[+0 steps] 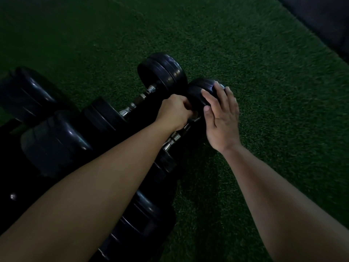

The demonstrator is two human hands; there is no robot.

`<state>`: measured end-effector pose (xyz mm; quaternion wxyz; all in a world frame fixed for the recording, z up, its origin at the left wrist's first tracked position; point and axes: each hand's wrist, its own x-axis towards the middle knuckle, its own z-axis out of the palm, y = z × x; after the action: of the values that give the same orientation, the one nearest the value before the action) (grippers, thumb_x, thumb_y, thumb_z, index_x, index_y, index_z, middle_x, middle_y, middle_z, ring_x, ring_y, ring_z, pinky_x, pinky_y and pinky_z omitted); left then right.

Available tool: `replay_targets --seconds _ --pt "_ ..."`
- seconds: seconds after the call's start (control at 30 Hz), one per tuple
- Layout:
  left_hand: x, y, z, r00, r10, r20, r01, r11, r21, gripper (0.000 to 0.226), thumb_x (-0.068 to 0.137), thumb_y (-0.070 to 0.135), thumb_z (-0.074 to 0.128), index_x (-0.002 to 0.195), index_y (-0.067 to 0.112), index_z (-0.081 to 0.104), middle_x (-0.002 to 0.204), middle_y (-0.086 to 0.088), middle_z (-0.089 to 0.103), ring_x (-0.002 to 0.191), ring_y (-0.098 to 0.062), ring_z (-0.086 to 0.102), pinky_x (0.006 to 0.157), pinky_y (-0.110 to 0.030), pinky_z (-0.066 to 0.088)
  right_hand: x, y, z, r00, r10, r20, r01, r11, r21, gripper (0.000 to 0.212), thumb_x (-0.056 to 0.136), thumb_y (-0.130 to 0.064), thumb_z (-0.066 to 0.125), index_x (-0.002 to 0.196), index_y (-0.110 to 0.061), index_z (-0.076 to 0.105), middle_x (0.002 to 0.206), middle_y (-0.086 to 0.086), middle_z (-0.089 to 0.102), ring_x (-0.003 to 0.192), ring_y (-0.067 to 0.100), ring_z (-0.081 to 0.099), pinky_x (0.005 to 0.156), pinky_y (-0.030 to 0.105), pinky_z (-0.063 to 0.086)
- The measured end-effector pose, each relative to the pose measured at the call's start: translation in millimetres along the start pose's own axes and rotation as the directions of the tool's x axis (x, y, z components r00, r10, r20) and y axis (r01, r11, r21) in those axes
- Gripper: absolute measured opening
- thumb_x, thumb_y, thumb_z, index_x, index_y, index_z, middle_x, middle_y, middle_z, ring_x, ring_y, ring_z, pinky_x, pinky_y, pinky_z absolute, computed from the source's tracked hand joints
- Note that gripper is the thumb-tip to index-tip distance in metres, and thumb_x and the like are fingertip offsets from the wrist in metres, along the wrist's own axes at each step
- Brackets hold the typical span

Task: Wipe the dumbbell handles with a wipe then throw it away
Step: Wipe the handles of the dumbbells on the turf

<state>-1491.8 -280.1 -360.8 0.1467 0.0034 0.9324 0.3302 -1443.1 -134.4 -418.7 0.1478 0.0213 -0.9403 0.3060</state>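
Several black dumbbells lie side by side on green turf. The rightmost dumbbell (198,91) shows its far rubber head and a chrome handle (174,138). My left hand (175,112) grips that handle just below the far head, fingers curled round it. No wipe shows in the dim light; whatever is inside the fist is hidden. My right hand (220,118) rests on the same head with its fingers nearly straight over the rubber. Just to the left, a second dumbbell (162,70) lies with its chrome handle (139,99) bare.
More dark dumbbell heads (56,140) crowd the left and lower left, partly under my left forearm. Green turf (264,72) stretches to the right and beyond. A dark mat or floor edge (324,21) cuts across the top right corner.
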Motion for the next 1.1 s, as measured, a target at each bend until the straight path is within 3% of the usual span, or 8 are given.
replay_targets --seconds 0.07,0.23,0.37,0.47,0.63,0.73,0.93,1.1 --pt "0.7 -0.8 -0.7 0.999 -0.019 0.035 0.017 0.998 0.061 0.012 0.076 0.025 0.080 0.085 0.023 0.074 0.084 0.002 0.072 0.080 -0.014 0.066 0.066 -0.021 0.044 -0.2 0.0 0.3 1.000 -0.003 -0.006 0.003 1.000 -0.001 0.043 0.105 -0.035 0.028 0.147 -0.034 0.039 0.162 -0.003 0.022 0.151 0.023 0.009 0.122 0.048 0.011" --pt "6.0 -12.1 -28.3 0.962 -0.003 0.272 -0.070 0.964 0.257 0.012 0.072 0.026 0.084 0.077 0.022 0.075 0.074 0.005 0.068 0.071 -0.009 0.059 0.054 -0.020 0.038 0.1 1.3 2.6 1.000 -0.018 -0.025 0.018 1.000 0.009 0.044 0.105 -0.035 0.028 0.147 -0.034 0.040 0.162 -0.003 0.023 0.151 0.024 0.010 0.122 0.045 0.009" --pt "8.4 -7.4 -15.8 0.980 0.077 0.185 -0.105 0.984 0.147 0.011 0.075 0.022 0.081 0.085 0.022 0.076 0.083 0.006 0.072 0.081 -0.011 0.065 0.064 -0.020 0.043 -0.2 2.3 4.0 0.998 -0.029 -0.052 0.030 0.999 0.021 0.042 0.106 -0.033 0.031 0.146 -0.033 0.041 0.161 -0.002 0.026 0.151 0.025 0.012 0.121 0.049 0.013" --pt "9.4 -8.9 -6.7 0.991 0.061 0.119 -0.072 0.993 0.089 0.015 0.073 0.025 0.083 0.085 0.022 0.076 0.085 0.005 0.073 0.081 -0.010 0.064 0.063 -0.019 0.043 -0.5 2.2 3.3 0.999 -0.028 -0.042 0.029 0.999 0.019 0.042 0.106 -0.033 0.031 0.146 -0.033 0.041 0.161 -0.002 0.025 0.151 0.025 0.012 0.121 0.050 0.014" --pt "4.4 -24.4 -35.9 0.950 0.054 0.309 -0.124 0.970 0.211 0.016 0.075 0.037 0.082 0.073 0.022 0.076 0.067 0.010 0.068 0.067 -0.004 0.058 0.057 -0.021 0.041 0.5 2.1 4.0 0.998 -0.032 -0.053 0.033 0.999 0.019 0.042 0.105 -0.032 0.032 0.146 -0.032 0.041 0.161 -0.002 0.026 0.151 0.026 0.012 0.121 0.050 0.013" --pt "0.2 -30.1 -48.1 0.891 0.005 0.453 -0.135 0.957 0.255 0.017 0.075 0.035 0.083 0.072 0.021 0.075 0.070 0.005 0.068 0.068 -0.005 0.058 0.062 -0.025 0.043 0.5 2.4 5.8 0.997 -0.038 -0.065 0.039 0.999 0.014 0.041 0.106 -0.030 0.033 0.146 -0.031 0.042 0.161 0.000 0.027 0.150 0.027 0.014 0.121 0.051 0.014" --pt "0.1 -29.0 -36.8 0.947 0.079 0.311 -0.160 0.956 0.244 0.023 0.072 0.038 0.085 0.085 0.022 0.074 0.080 0.005 0.071 0.074 -0.008 0.061 0.059 -0.023 0.044 0.3 2.7 5.3 0.998 -0.036 -0.057 0.037 0.999 0.004 0.041 0.106 -0.032 0.031 0.145 -0.032 0.041 0.161 -0.001 0.026 0.150 0.026 0.012 0.121 0.051 0.015" --pt "-4.3 -30.0 -42.5 0.884 -0.024 0.467 -0.202 0.881 0.428 0.024 0.072 0.038 0.084 0.086 0.020 0.075 0.081 0.003 0.070 0.074 -0.011 0.060 0.057 -0.023 0.041 0.1 2.8 6.5 0.997 -0.038 -0.062 0.038 0.999 0.004 0.041 0.106 -0.033 0.031 0.145 -0.032 0.041 0.161 0.000 0.027 0.150 0.026 0.013 0.120 0.053 0.017"
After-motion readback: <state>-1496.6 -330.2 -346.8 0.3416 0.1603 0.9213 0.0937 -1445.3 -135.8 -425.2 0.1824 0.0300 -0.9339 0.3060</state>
